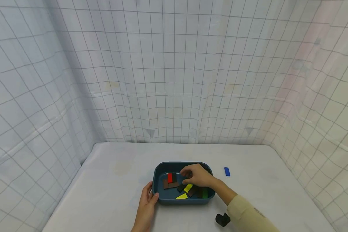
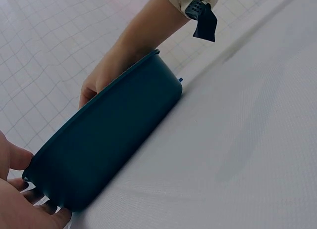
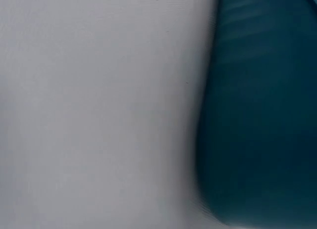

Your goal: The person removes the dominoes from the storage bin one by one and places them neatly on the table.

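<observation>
A dark teal tray [image 1: 184,202] holds several flat blocks, among them a red block [image 1: 169,178], a yellow block [image 1: 188,188], a green block [image 1: 205,193] and brown and black ones. At its left end my left hand [image 1: 146,206] grips the rim and wall, thumb near the front corner; in the left wrist view those fingers lie along the tray's end [image 2: 106,135]. My right hand [image 1: 198,175] is inside the tray with bent fingers over the blocks, thumb and fingertips apart, nothing visible between them. The right wrist view shows only the tray's outer wall [image 3: 262,115] and cloth.
On the white table [image 1: 110,187], a blue block [image 1: 227,171] lies to the right of the tray. A black object [image 1: 222,219] appears beside the right sleeve [image 1: 246,212] near the front. Gridded white curtains [image 1: 179,71] stand behind and at both sides.
</observation>
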A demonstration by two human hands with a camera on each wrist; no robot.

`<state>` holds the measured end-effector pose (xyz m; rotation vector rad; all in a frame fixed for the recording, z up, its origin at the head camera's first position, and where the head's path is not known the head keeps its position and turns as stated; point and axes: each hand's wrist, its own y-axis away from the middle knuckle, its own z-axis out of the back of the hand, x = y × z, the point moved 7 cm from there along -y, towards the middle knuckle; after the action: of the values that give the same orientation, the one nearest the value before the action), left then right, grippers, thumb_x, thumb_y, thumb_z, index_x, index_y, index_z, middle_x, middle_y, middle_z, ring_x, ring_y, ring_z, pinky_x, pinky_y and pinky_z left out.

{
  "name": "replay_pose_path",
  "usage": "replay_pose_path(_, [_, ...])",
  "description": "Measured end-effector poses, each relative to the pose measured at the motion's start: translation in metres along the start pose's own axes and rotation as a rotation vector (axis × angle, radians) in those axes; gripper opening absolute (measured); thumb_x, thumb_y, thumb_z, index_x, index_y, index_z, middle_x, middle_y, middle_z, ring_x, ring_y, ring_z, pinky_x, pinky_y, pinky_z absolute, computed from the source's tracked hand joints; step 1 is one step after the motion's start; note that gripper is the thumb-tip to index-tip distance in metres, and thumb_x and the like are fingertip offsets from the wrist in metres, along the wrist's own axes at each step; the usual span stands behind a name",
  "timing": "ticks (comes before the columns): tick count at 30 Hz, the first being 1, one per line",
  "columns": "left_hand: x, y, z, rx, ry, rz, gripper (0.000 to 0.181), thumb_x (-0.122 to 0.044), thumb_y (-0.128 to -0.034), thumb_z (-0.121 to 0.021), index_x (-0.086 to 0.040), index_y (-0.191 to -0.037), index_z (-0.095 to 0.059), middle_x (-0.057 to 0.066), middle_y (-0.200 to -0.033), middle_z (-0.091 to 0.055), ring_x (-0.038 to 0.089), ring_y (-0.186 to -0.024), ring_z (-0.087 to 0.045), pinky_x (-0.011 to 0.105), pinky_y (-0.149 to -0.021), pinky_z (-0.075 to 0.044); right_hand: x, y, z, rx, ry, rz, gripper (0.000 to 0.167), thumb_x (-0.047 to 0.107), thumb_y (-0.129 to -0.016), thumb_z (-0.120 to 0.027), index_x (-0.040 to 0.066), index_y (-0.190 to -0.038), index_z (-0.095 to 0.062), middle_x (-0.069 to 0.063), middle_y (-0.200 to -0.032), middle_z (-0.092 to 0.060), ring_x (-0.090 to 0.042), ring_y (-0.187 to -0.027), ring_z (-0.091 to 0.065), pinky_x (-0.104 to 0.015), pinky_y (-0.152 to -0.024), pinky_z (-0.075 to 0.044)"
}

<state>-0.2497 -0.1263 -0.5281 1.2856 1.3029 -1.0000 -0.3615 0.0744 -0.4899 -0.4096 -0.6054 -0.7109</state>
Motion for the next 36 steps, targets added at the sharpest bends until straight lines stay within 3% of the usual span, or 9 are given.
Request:
replay_pose_path(7, [0.0, -0.002, 0.001, -0.011, -0.021, 0.001, 0.057, 0.002, -0.1084, -0.044, 0.004, -0.159, -0.019, 0.032, -0.164, -0.018, 0.047, -0.151, -0.02, 0.058, -0.117, -0.029, -0.003, -0.005, -0.019, 0.101, 0.046, -0.003, 0.03, 0.017, -0.089, -0.084, 0.007, -0.116, -0.076, 0.003, -0.109, -0.073, -0.006, -0.096, -0.065, -0.023, -0.084, -0.056])
replay_pose_path(20, [0.0, -0.004, 0.002, -0.016, -0.049, -0.003, 0.058, 0.003, -0.1081, -0.045, 0.006, -0.159, -0.017, 0.034, -0.163, -0.017, 0.049, -0.15, -0.019, 0.058, -0.115, -0.03, -0.007, -0.007, -0.024, 0.161, 0.091, -0.016, 0.017, 0.012, -0.092, -0.079, 0.008, -0.108, -0.08, 0.007, -0.099, -0.073, 0.0, -0.085, -0.061, -0.019, -0.075, -0.055])
replay_pose_path(30, [0.0, -0.005, 0.004, -0.021, -0.046, -0.011, 0.058, 0.002, -0.1079, -0.046, 0.006, -0.159, -0.019, 0.034, -0.163, -0.018, 0.049, -0.15, -0.02, 0.058, -0.116, -0.03, -0.009, -0.01, -0.017, 0.096, -0.02, -0.012, 0.01, 0.011, -0.092, -0.079, 0.012, -0.102, -0.08, 0.015, -0.083, -0.067, -0.003, -0.074, -0.059, -0.022, -0.066, -0.054])
replay_pose_path(36, [0.001, -0.005, 0.003, -0.033, -0.049, -0.011, 0.058, 0.003, -0.1069, -0.047, 0.006, -0.159, -0.021, 0.034, -0.163, -0.02, 0.049, -0.15, -0.021, 0.058, -0.116, -0.03, -0.013, -0.007, -0.01, 0.014, -0.067, -0.055, 0.012, 0.017, -0.094, -0.078, 0.013, -0.105, -0.078, 0.014, -0.09, -0.069, -0.006, -0.08, -0.063, -0.026, -0.072, -0.056])
